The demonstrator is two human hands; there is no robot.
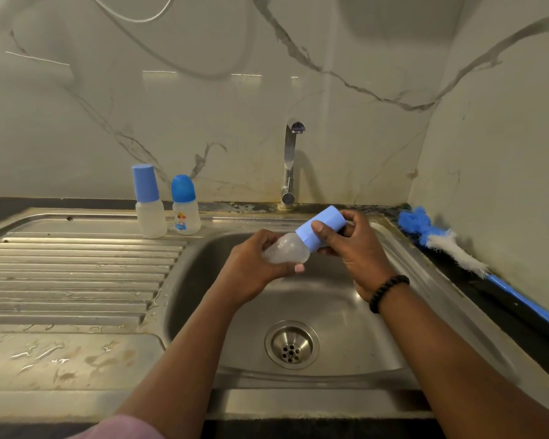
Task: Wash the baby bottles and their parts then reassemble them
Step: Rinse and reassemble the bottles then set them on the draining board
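Scene: a person is standing over a steel sink [403, 248], holding a small baby bottle [287, 250] above the basin, just in front of the tap [289, 163].
Bottle axis: the bottle is lying tilted, its clear base pointing toward 8 o'clock and its light blue cap [322, 226] toward 2 o'clock.
Left hand: the left hand [254, 267] is wrapping its fingers and thumb around the clear body at the low end.
Right hand: the right hand [354, 248] is gripping the cap at the high end, thumb lying across the blue.
What the move turns on: the cap is sitting on the right hand's side, so a twist or pull along that 8-to-2 line looks like the way off.
Waiting: two more capped bottles [151, 204] [185, 205] are standing on the drainboard at 10 o'clock.
Brush: a blue-handled brush [450, 245] is lying on the counter at 3 o'clock.
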